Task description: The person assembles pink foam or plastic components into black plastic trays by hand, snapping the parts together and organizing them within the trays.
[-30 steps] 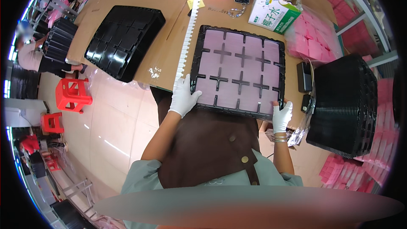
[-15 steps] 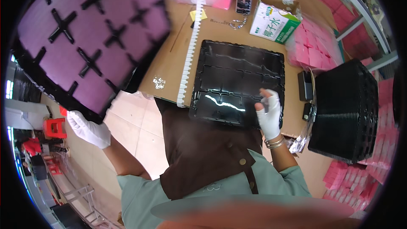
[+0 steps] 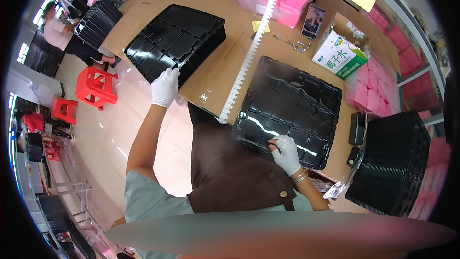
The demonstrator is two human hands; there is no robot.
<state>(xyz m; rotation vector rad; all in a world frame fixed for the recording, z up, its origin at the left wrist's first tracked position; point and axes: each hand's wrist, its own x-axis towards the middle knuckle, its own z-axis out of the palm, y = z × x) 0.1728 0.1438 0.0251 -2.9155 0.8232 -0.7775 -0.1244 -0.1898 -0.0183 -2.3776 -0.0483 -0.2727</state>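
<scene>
My left hand [image 3: 165, 88], in a white glove, has its fingers closed on the near corner of a black plastic tray [image 3: 175, 38] lying at the table's left. That tray looks thick or stacked, with a glossy grid-marked top. Nearer me, on the right, lies another black plastic tray [image 3: 292, 108] with shallow rectangular sections. Over its near edge is my right hand [image 3: 286, 155], in a fingertip-less white glove, with fingers curled together and the thumb close by. Whatever those fingers may pinch is hidden.
A white toothed strip [image 3: 251, 50] runs between the trays. Behind stand a phone [image 3: 312, 21], an open carton [image 3: 341, 50] and bagged pink blocks [image 3: 371, 86]. A tall stack of black trays [image 3: 388, 163] is at right. Red stools [image 3: 96, 88] and a person [image 3: 60, 33] are at left.
The tray my left hand held up, showing purple and black crosses, is no longer raised; that hand is now at the left tray's corner. My right hand moved nearer and its fingers curled.
</scene>
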